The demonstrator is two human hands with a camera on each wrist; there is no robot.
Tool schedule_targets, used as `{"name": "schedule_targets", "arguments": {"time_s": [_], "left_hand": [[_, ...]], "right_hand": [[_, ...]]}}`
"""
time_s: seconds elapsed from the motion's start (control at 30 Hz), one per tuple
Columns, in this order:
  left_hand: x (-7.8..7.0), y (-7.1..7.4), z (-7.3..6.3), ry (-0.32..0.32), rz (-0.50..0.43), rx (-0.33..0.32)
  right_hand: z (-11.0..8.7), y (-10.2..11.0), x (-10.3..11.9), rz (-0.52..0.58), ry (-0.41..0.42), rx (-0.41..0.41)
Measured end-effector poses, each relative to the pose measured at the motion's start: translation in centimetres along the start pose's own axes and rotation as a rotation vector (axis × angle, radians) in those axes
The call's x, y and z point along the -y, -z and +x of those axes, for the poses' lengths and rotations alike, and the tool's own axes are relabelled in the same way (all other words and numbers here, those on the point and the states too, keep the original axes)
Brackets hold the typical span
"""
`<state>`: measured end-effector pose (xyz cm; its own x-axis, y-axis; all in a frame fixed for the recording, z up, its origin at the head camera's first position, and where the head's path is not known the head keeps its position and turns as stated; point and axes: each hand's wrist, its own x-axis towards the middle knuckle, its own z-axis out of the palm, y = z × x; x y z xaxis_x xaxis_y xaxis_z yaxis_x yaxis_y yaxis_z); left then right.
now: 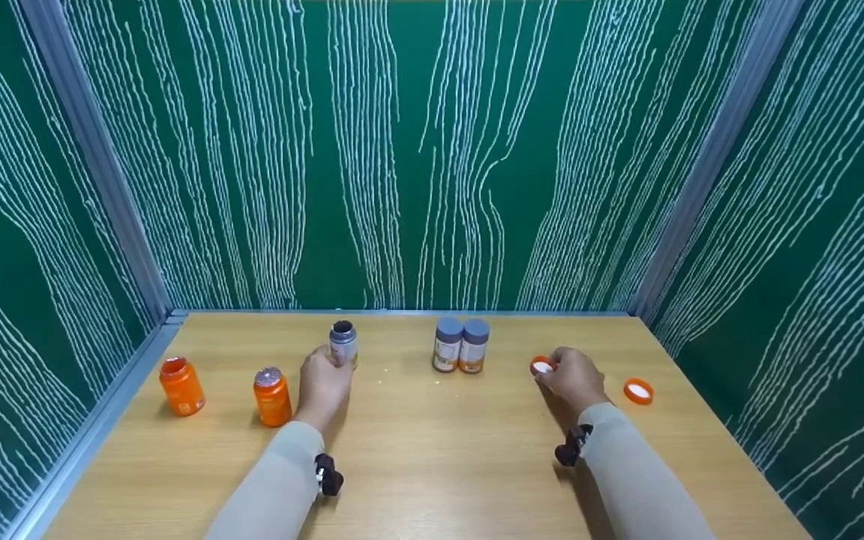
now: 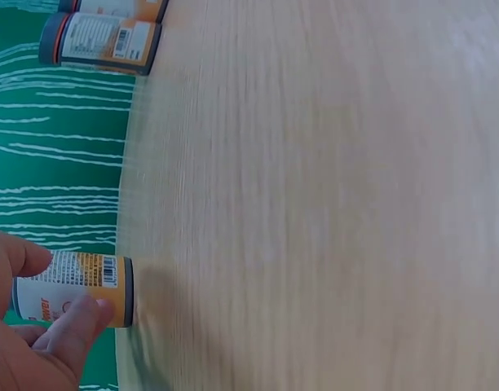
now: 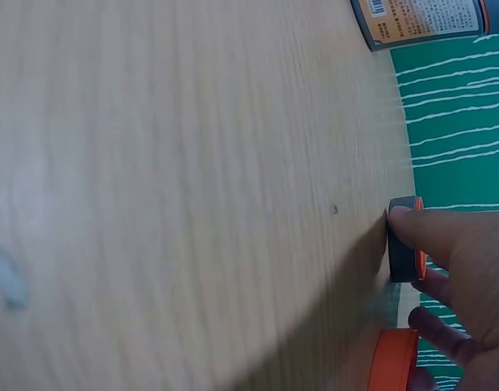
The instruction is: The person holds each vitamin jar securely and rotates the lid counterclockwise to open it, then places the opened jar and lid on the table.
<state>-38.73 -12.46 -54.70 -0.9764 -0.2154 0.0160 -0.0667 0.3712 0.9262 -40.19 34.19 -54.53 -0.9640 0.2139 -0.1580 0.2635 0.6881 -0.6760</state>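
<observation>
My left hand (image 1: 323, 386) grips an uncapped grey bottle (image 1: 343, 341) that stands upright on the table, its dark mouth facing up. In the left wrist view, thumb and fingers lie around the white and orange label of this bottle (image 2: 112, 293). At the right, my right hand (image 1: 574, 375) pinches a small round cap (image 1: 543, 365), which shows an orange rim and white inside in the head view. From the side, the same cap (image 3: 402, 244) has a dark grey outer part. An orange cap (image 1: 638, 391) lies inside-up just right of that hand.
Two capped grey bottles (image 1: 447, 346) (image 1: 475, 347) stand side by side at the back middle. Two uncapped orange bottles (image 1: 182, 388) (image 1: 272, 399) stand at the left, the nearer one with a silvery top. Small crumbs dot the wooden table (image 1: 432, 457). Green walls (image 1: 432, 187) enclose it.
</observation>
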Motion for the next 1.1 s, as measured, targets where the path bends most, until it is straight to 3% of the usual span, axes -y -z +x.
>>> {"name": "schedule_targets", "arguments": {"time_s": [0.13, 0.23, 0.47, 0.67, 0.87, 1.1], "left_hand": [[-0.3, 0.2, -0.3, -0.003, 0.023, -0.027], [-0.7, 0.5, -0.6, 0.0, 0.063, -0.047], [-1.9, -0.5, -1.6, -0.047, 0.127, -0.052], [-2.6, -2.3, -2.5, -0.11, 0.097, -0.008], [-3.1, -4.2, -3.2, -0.128, 0.073, 0.083], [-3.8, -5.9, -3.1, -0.169, 0.052, 0.156]], "right_hand": [[-0.7, 0.4, 0.5, -0.041, 0.029, -0.015], [-0.1, 0.4, 0.6, -0.104, 0.081, -0.071], [-0.7, 0.3, 2.7, -0.027, 0.132, -0.094], [-1.7, -0.5, 5.5, -0.013, 0.268, -0.109], [-3.0, -2.0, 8.7, 0.037, 0.329, -0.075], [-3.5, -3.5, 12.3, -0.042, 0.411, -0.085]]}}
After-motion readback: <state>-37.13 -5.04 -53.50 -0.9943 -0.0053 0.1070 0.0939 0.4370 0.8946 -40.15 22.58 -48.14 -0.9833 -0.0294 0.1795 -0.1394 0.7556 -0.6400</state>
